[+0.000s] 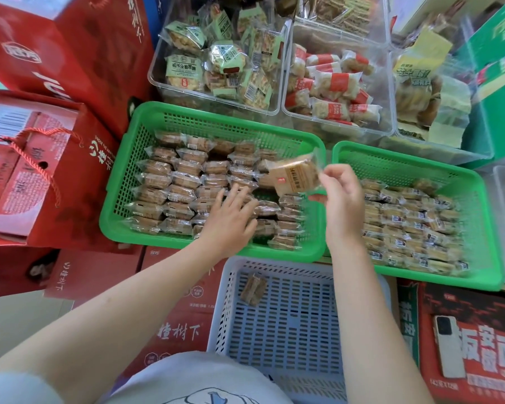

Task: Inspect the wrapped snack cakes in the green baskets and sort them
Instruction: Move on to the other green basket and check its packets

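Observation:
Two green baskets hold rows of clear-wrapped brown snack cakes: the left green basket (146, 115) and the right green basket (478, 199). My right hand (340, 196) pinches one wrapped snack cake (295, 174) by its wrapper edge, lifted over the gap between the baskets. My left hand (231, 220) lies flat with fingers spread on the cakes in the left basket, holding nothing. A white basket (225, 310) in front of me contains a single wrapped cake (253, 288).
Clear bins (283, 91) with green-, red- and yellow-wrapped snacks stand behind the baskets. Red gift boxes (50, 176) are stacked at the left. A green box (496, 83) stands at the right. A phone (449, 346) lies on a red carton at the lower right.

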The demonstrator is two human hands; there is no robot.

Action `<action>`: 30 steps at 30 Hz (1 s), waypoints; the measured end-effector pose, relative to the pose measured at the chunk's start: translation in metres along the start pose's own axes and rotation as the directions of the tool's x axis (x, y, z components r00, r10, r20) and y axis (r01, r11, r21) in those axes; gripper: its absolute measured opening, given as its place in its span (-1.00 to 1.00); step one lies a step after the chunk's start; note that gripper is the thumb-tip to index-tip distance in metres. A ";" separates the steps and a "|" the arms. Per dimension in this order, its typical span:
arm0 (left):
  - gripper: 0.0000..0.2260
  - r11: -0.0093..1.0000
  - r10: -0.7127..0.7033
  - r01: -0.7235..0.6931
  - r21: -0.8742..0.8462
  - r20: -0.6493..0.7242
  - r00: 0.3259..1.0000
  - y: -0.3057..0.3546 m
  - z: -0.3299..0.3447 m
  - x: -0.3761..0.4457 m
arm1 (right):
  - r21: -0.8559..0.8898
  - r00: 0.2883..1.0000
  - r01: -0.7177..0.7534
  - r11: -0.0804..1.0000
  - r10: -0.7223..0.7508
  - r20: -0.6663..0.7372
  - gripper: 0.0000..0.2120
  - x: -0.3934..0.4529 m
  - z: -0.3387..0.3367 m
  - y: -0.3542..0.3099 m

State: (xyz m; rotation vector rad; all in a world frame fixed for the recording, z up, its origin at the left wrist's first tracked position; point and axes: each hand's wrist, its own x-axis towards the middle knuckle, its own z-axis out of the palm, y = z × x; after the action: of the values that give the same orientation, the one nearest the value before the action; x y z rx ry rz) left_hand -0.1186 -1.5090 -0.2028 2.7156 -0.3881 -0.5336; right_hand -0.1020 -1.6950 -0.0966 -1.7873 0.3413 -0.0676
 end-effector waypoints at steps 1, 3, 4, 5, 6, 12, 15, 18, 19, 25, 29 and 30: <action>-0.57 0.991 -0.026 0.014 -0.136 -0.088 0.996 0.005 -0.006 -0.005 | 0.101 0.999 -0.039 0.994 0.039 0.004 -0.82 -0.010 -0.006 -0.004; -0.66 0.778 -0.214 0.093 -0.621 -0.123 0.969 0.022 -0.033 -0.021 | 0.274 0.992 -0.122 0.954 0.119 0.030 -0.78 -0.031 -0.012 -0.007; -0.68 0.490 -0.289 0.150 -0.859 0.002 0.957 0.032 -0.048 -0.030 | 0.352 0.984 -0.176 0.919 0.171 0.045 -0.76 -0.041 -0.012 -0.007; -0.68 0.174 -0.277 0.206 -0.963 0.153 0.949 0.039 -0.061 -0.039 | 0.420 0.971 -0.235 0.877 0.234 0.056 -0.75 -0.051 -0.011 -0.005; -0.67 -0.046 -0.218 0.252 -0.967 0.256 0.942 0.043 -0.069 -0.047 | 0.482 0.952 -0.294 0.825 0.298 0.070 -0.73 -0.060 -0.009 -0.003; -0.63 -0.311 -0.079 0.219 -0.925 0.255 0.964 0.029 -0.068 -0.094 | 0.653 0.869 -0.483 0.583 0.407 0.280 -0.85 -0.103 -0.002 -0.005; -0.70 -0.422 -0.087 0.194 -0.886 0.253 0.964 0.026 -0.066 -0.110 | 0.594 0.893 -0.449 0.667 0.357 0.275 -0.90 -0.116 -0.004 -0.004; -0.76 -0.446 -0.088 0.176 -0.877 0.239 0.967 0.027 -0.066 -0.125 | 0.407 0.951 -0.303 0.862 0.245 0.189 -0.82 -0.129 -0.003 -0.007; -0.75 -0.450 -0.083 0.166 -0.878 0.226 0.971 0.029 -0.066 -0.129 | 0.336 0.960 -0.264 0.904 0.215 0.177 -0.77 -0.135 -0.001 -0.007; -0.68 -0.439 -0.037 0.162 -0.884 0.198 0.980 0.034 -0.063 -0.156 | 0.051 0.992 -0.127 0.991 0.127 0.001 -0.86 -0.162 0.005 -0.006; -0.65 -0.447 -0.066 0.175 -0.877 0.227 0.972 0.030 -0.057 -0.172 | -0.405 0.969 0.211 0.890 -0.244 -0.031 -0.88 -0.180 0.003 -0.004; -0.66 -0.429 -0.087 0.176 -0.886 0.234 0.968 0.030 -0.056 -0.176 | -0.449 0.958 0.253 0.857 -0.288 -0.010 -0.88 -0.185 0.003 -0.004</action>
State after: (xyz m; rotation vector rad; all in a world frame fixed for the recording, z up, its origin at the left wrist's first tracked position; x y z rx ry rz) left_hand -0.2586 -1.4628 -0.0880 0.7921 0.4138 -0.5473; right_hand -0.2765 -1.6419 -0.0682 -2.2869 0.1616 -0.2794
